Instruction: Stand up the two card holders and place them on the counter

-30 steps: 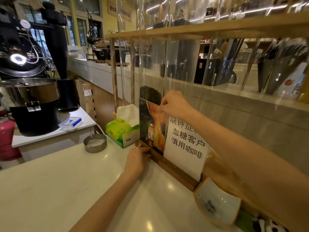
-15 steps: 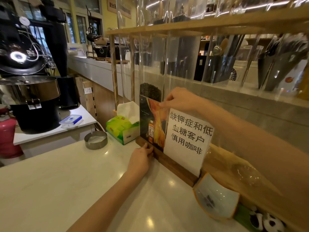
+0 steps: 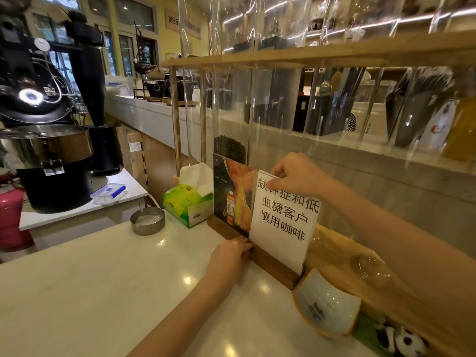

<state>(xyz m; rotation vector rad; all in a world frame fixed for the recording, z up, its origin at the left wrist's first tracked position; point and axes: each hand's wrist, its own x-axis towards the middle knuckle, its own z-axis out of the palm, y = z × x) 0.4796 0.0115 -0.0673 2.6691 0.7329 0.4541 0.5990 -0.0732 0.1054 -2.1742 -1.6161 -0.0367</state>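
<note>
Your card holder [image 3: 260,220] stands upright on the white counter [image 3: 90,292]: dark wooden base, clear panel with a drink poster on its left half and a white sheet with Chinese characters on its right half. Only one long wooden base is clear; whether it is two holders side by side, cannot tell. Your right hand [image 3: 296,177] is pinched on the holder's top edge, thumb and fingers closed over the top of the white sheet. Your left hand [image 3: 228,256] sits low at the front of the holder's base, fingertips touching the wood near the seam between poster and sheet; fingers pressed against it, not wrapped around. Just left of the holder is a green tissue box [image 3: 186,202], touching or nearly touching the base end. Further left of that, a round metal tin [image 3: 147,221]. Right of the holder's base end, a tilted pale ceramic dish [image 3: 325,306], close to the wood. Behind the holder, a clear tube with dark coffee beans [image 3: 229,149].
</note>
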